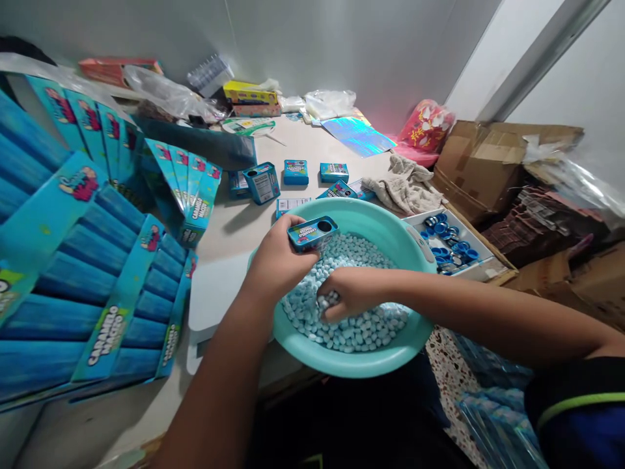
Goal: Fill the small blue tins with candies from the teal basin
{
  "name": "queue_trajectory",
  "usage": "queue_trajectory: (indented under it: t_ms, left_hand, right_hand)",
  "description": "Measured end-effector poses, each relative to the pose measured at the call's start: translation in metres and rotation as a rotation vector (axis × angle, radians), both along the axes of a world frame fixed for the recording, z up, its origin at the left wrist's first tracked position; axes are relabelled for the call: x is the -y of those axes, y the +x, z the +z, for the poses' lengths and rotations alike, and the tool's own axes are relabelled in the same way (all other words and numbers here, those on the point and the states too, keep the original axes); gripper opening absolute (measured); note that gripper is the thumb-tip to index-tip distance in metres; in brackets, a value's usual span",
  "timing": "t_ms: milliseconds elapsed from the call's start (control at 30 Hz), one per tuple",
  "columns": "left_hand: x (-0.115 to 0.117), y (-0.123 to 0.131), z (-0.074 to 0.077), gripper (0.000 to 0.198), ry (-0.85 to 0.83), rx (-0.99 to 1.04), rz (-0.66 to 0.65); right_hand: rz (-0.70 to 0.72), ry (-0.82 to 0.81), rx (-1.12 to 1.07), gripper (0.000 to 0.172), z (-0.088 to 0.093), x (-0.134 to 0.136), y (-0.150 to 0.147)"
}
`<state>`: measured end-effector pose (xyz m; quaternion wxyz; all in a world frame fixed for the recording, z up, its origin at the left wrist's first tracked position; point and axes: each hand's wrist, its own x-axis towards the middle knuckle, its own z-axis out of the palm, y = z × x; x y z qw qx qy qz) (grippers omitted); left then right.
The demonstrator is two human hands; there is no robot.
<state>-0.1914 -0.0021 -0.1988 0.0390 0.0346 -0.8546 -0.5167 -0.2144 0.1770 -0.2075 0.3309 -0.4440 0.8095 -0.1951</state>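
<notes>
Simultaneously, the left hand gripped a tin over a basin of pellets, while the right hand curled around several pellets inside the basin; caps lay nearby.

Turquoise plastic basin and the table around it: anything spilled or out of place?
No spill stands out; I see no small pale-blue pellets outside the round turquoise plastic basin. The one untidy thing is a crumpled grey-beige cloth, bunched up beyond the basin's far right rim, near the blue rectangular tins.
</notes>
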Motion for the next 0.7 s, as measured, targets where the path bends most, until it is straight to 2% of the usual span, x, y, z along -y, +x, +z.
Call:
queue_trajectory:
  t_ms: [200,400,567,700]
  left_hand:
    - [-0.001,0.001,0.007,0.062,-0.103,0.086,-0.041]
    - [-0.004,0.003,0.011,0.050,-0.274,0.072,-0.148]
    - [-0.005,0.003,0.011,0.044,-0.274,0.095,-0.269]
    - [-0.001,0.001,0.002,0.052,-0.181,0.072,-0.395]
  right_hand:
    - [-0.181,-0.118,0.128,0.025,0.011,-0.012,-0.021]
    - [-0.387,-0.497,0.318,0.029,0.027,-0.028,-0.024]
    - [-0.569,-0.756,0.253,0.033,0.023,-0.027,-0.027]
    - [-0.631,-0.821,0.087,0.040,0.019,-0.020,-0.030]
